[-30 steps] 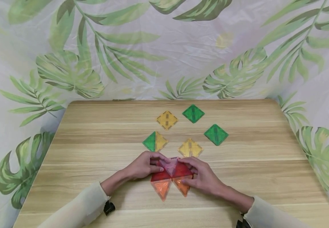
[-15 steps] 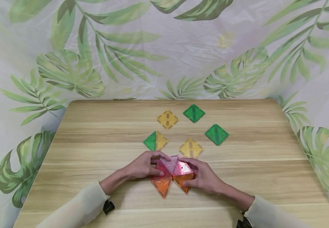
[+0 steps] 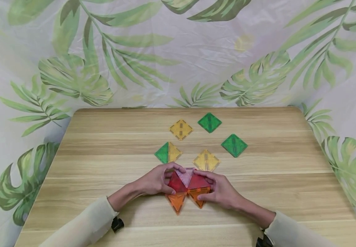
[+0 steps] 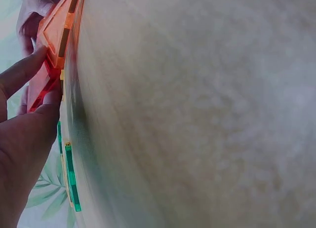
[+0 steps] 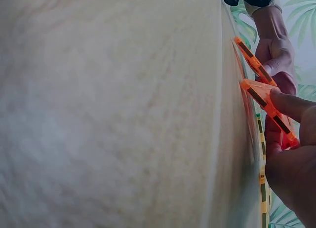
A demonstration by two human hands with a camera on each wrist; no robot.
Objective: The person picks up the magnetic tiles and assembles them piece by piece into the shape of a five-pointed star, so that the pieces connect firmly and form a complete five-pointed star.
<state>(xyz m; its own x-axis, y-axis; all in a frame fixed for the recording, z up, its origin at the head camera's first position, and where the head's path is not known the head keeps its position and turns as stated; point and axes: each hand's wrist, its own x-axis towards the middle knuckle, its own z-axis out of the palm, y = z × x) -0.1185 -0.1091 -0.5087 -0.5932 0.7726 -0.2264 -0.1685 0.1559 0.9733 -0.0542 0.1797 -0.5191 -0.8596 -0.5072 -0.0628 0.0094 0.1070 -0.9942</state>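
Note:
Both hands grip a joined cluster of see-through magnetic tiles near the front middle of the table in the head view. A lilac triangle tile sits at its top between a left red tile and a right red tile. From these hang a left orange tile and a right orange tile. My left hand has its fingers over the lilac and left red edges, thumb lower down. My right hand pinches the right side, thumb on the orange tile. In the right wrist view, the orange tiles stand tilted near the tabletop.
Behind the hands lie diamond-shaped tile pairs: a yellow pair, a green pair, another green pair, a green-and-yellow pair and a yellow pair. A leaf-printed cloth hangs behind the wooden table.
The cluster has tilted, its red tiles shifting and its orange tips rising slightly in view. My left thumb has slid lower along the left red tile. The tile pairs behind have not moved.

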